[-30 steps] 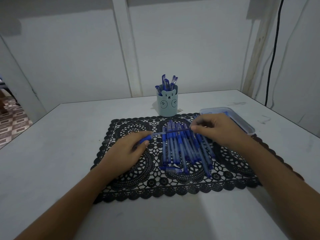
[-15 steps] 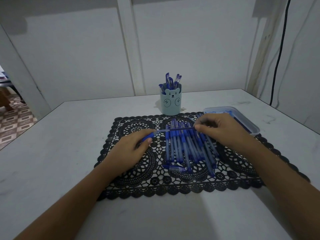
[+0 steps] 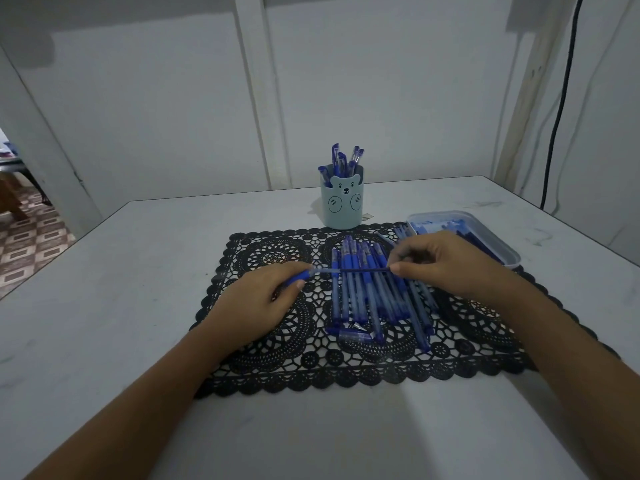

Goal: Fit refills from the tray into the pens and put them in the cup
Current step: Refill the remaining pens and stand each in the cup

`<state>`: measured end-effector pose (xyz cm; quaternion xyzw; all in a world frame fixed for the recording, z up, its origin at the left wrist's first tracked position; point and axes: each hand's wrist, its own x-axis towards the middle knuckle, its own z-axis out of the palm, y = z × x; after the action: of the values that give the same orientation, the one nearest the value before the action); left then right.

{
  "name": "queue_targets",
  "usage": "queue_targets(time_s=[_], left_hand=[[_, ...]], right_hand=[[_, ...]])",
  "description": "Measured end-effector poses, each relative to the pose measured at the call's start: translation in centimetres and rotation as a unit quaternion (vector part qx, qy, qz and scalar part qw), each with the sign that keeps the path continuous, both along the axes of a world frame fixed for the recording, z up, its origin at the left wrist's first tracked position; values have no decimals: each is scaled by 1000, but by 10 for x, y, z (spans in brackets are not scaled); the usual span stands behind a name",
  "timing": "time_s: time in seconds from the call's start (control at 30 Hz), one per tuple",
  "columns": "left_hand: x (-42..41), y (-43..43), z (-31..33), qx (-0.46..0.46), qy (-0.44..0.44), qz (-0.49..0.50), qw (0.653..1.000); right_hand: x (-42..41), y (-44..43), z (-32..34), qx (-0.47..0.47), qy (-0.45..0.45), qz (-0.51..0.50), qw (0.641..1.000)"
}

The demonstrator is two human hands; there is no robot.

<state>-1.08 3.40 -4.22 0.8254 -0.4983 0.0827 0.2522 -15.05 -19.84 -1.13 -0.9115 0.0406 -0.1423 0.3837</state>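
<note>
My left hand grips the blue grip end of a pen barrel held level above the black lace mat. My right hand pinches a thin dark refill that runs into the barrel's open end. Below them lies a pile of several blue pens on the mat. A pale blue bear cup with several pens in it stands behind the mat. The clear tray with refills sits to the right, partly hidden by my right hand.
A loose pen cap lies at the near end of the pile. The white table meets the wall behind the cup, and its left edge drops to a tiled floor. A black cable hangs down the right wall.
Both hands hold the same pen and refill as before. My hands sit slightly closer together and the refill reaches a little further into the barrel.
</note>
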Motion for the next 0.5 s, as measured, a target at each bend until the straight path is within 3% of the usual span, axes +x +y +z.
queue_targets(time_s=[0.13, 0.3, 0.5], left_hand=[[3, 5, -3, 44, -101, -14, 994], [-3, 2, -1, 24, -62, -34, 997], [-23, -9, -5, 39, -74, -56, 995]], right_hand=[[-1, 0, 1, -6, 8, -7, 1000], [0, 13, 1, 28, 6, -7, 1000], [8, 49, -14, 14, -11, 20, 1000]])
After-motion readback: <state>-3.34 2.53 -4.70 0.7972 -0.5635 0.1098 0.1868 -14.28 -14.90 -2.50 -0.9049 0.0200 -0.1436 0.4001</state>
